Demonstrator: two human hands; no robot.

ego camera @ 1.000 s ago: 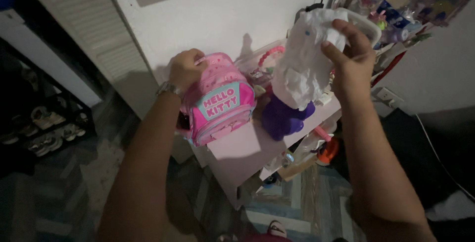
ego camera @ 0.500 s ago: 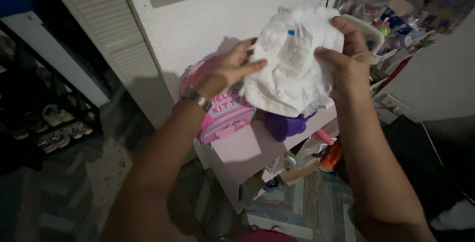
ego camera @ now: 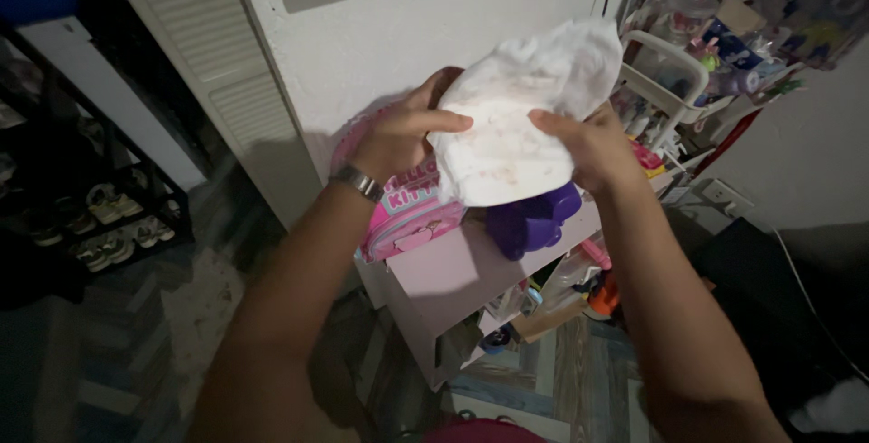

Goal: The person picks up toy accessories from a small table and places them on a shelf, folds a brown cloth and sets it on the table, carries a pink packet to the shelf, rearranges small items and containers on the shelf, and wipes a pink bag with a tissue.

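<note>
Cloth: you hold a white, soft, crumpled cloth bundle with faint reddish specks (ego camera: 520,117) in the upper middle of the frame, raised in front of the white wall.
Left hand: your left hand (ego camera: 403,131) grips the cloth's left edge, thumb laid across its front and the fingers curled behind; a silvery metal wristband (ego camera: 356,181) sits on that wrist.
Right hand: your right hand (ego camera: 588,146) clamps the cloth's right edge, thumb on the front, fingers hidden behind the fabric.
Below the cloth: a pink child's backpack with lettering on its front (ego camera: 407,212) stands just under your left hand, and a purple plastic toy with rounded lobes (ego camera: 534,219) sits beside it, under the cloth's lower edge. Both rest on a pale pink small table (ego camera: 453,271) in the middle of the frame; whether the cloth touches either, you cannot tell.
Under the table: small mixed toys crowd the lower shelf, too dim to make out.
Upper right: a white wire-frame rack packed with colourful clutter (ego camera: 674,63) stands close behind your right hand.
Left side: a white louvred door (ego camera: 199,36) runs up the upper left, and a dark low shoe rack with pairs of shoes (ego camera: 100,226) sits at the left edge.
</note>
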